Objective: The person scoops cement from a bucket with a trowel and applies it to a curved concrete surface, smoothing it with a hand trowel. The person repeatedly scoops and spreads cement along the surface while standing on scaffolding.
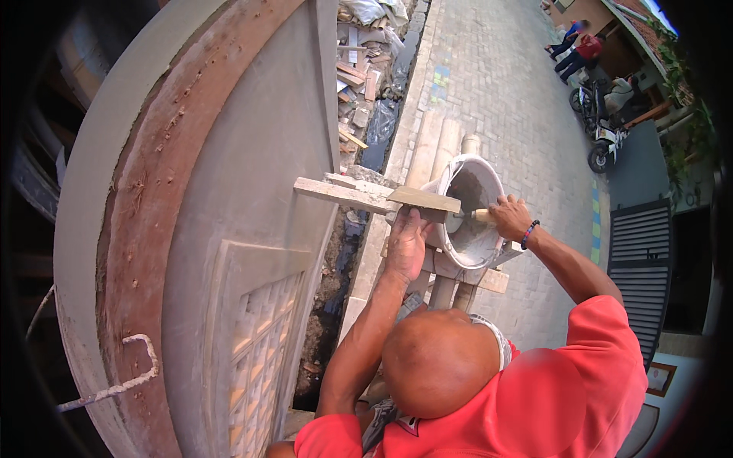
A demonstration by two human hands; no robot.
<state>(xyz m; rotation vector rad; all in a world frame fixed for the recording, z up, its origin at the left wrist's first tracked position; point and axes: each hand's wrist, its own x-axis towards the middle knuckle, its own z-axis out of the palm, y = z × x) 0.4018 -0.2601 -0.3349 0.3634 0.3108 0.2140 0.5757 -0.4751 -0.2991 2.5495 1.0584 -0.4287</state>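
My left hand (406,243) is closed under a flat, tan rectangular plastering float (424,200), fingers pressed to its underside. Next to it, my right hand (510,217) grips the pale handle of a trowel (481,216). The trowel's blade reaches into a white bucket (495,172), tilted and crusted with grey mortar. The float's right end overlaps the bucket's near rim. A mortar-smeared timber (342,193) stretches leftward from behind the float. Under the bucket lie wooden boards (466,272). How much mortar the bucket holds is hard to see.
Grey plastered wall (263,145) with a lattice opening (259,343) rises on the left. A bent metal rod (114,388) sticks out there. Rubble (359,84) lines a narrow gutter (382,126). Two people (584,52) and motorbikes (599,149) are on the paved lane's far right.
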